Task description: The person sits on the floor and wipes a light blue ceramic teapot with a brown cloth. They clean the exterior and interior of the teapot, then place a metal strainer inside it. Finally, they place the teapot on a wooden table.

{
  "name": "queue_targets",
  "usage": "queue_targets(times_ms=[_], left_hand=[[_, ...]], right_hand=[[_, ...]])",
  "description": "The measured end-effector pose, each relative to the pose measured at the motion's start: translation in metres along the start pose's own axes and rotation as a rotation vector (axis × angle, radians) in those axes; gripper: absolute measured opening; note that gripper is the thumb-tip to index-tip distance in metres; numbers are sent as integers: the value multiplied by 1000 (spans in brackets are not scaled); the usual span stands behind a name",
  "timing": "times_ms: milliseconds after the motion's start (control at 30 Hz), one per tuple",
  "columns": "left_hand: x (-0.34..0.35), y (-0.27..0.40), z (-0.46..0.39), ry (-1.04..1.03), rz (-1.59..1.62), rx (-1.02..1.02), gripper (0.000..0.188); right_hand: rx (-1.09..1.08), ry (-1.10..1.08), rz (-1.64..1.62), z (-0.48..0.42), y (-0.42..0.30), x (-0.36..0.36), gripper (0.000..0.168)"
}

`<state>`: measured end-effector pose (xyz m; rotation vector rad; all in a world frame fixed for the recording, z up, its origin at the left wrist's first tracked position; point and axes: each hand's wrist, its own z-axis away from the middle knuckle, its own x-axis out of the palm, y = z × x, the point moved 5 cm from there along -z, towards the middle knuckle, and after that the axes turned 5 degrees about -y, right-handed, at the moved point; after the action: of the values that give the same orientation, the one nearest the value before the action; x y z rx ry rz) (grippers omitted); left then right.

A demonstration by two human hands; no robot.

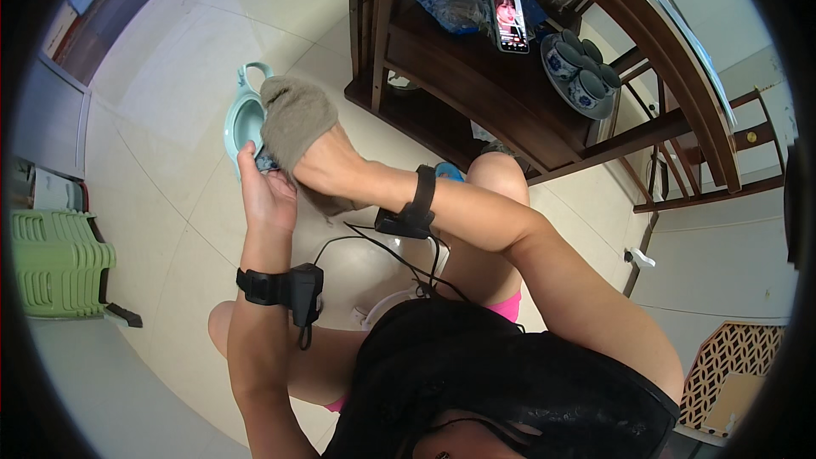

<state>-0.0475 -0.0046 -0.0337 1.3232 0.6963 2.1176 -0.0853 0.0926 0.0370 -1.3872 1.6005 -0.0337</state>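
My left hand grips a pale turquoise vessel by its near side, thumb over the rim. A loop handle stands out from the vessel's far end, and its hollow faces up. A grey-brown fabric cloth wraps over my right hand and presses against the vessel's right side. The fingers of that hand are hidden in the cloth, whose lower part hangs below the wrist. Both arms wear black straps with small black boxes, the left one and the right one, joined to black cables.
Right of my hands stands a dark wooden table. Its shelf holds a lit phone, plastic bags and several blue-and-white cups on a plate. Stacked green plastic stools are at left. A pale tub sits between my legs.
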Motion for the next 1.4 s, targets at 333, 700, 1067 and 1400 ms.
queue_targets(times_ms=[333, 700, 1067, 1400], left_hand=[[12, -14, 7, -81, -161, -6, 42], [-1, -7, 4, -1, -199, 30, 42], [22, 17, 7, 0, 61, -12, 56], [1, 5, -3, -33, 86, -39, 48]], right_hand=[[48, 9, -11, -20, 57, -5, 27], [116, -49, -62, 1, 36, 10, 26], [-160, 74, -47, 29, -12, 20, 36], [151, -6, -135, 14, 40, 24, 27]])
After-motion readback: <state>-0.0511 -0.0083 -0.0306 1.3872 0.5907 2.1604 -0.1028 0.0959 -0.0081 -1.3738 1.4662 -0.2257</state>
